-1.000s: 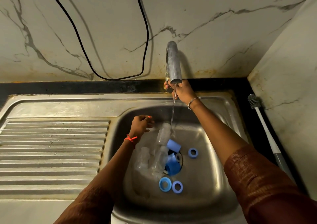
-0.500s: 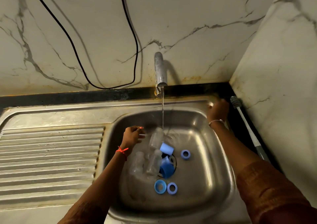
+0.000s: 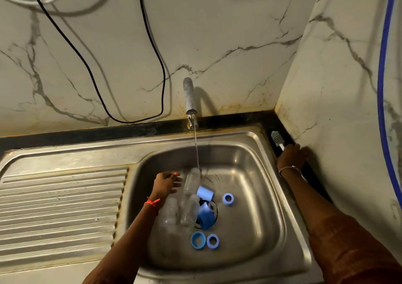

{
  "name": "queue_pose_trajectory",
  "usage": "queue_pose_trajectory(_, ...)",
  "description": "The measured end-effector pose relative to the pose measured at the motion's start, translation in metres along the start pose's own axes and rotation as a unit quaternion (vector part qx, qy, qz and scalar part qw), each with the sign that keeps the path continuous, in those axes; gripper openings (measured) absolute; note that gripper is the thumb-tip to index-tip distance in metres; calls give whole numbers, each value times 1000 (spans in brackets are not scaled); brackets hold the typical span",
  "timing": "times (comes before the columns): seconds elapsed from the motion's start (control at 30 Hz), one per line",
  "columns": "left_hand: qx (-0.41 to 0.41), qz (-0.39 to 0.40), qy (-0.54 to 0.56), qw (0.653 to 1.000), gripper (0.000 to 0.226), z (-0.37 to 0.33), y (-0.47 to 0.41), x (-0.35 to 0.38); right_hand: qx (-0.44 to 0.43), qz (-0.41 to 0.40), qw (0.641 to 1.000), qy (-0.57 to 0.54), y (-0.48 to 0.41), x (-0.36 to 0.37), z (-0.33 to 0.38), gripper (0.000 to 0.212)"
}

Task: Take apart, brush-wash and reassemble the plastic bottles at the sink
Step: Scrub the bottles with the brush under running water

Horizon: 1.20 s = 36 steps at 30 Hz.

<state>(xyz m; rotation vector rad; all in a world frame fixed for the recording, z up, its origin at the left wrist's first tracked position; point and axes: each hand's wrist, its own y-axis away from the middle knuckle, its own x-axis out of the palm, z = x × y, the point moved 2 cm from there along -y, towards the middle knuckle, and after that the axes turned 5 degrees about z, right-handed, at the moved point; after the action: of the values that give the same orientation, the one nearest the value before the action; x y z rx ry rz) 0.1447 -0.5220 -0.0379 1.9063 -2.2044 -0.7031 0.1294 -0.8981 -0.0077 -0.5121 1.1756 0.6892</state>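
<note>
Three clear plastic bottles (image 3: 191, 181) lie in the steel sink (image 3: 256, 196) near the drain, with blue caps (image 3: 205, 193) and several blue rings (image 3: 228, 199) scattered around them. My left hand (image 3: 166, 183) hovers just left of the top bottle, fingers loosely curled, holding nothing. On the dark strip right of the sink, my right hand (image 3: 291, 156) curls over the white handle of the bottle brush (image 3: 275, 137). Only the bristle head and a short piece of handle show beyond it.
The tap (image 3: 189, 96) runs a thin stream of water (image 3: 196, 153) onto the bottles. A ribbed drainboard (image 3: 61, 207) lies to the left. A black cable (image 3: 97, 92) hangs on the back wall and a blue hose (image 3: 382, 88) runs down the right wall.
My right hand left the tap, crossed the sink's right rim and landed on the brush handle. Water now runs. My left hand stayed by the bottles.
</note>
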Motion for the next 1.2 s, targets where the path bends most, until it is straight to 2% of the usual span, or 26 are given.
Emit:
queue_pose_trajectory(0.1,8,-4,-1,1000,18,0,7,-3,-57,42,997,-22,17,3,25,26)
queue_pose_trajectory(0.2,14,-10,-5,1000,18,1,15,-7,-111,110,982,-105,42,4,63,30)
queue_pose_trajectory(0.37,14,-19,4,1000,20,1,25,-14,-223,180,902,-324,88,-2,121,19)
queue_pose_trajectory(0.5,10,-22,15,1000,20,3,31,-20,-260,196,853,-408,115,-12,146,15)
queue_pose_trajectory(0.73,13,-43,35,998,19,10,43,-33,-207,211,827,-478,129,-7,152,28)
queue_pose_trajectory(0.9,17,-48,36,998,19,13,47,-36,-119,236,805,-531,134,-5,144,18)
queue_pose_trajectory(1.2,19,-47,37,998,19,17,51,-38,-65,267,768,-579,142,-6,148,12)
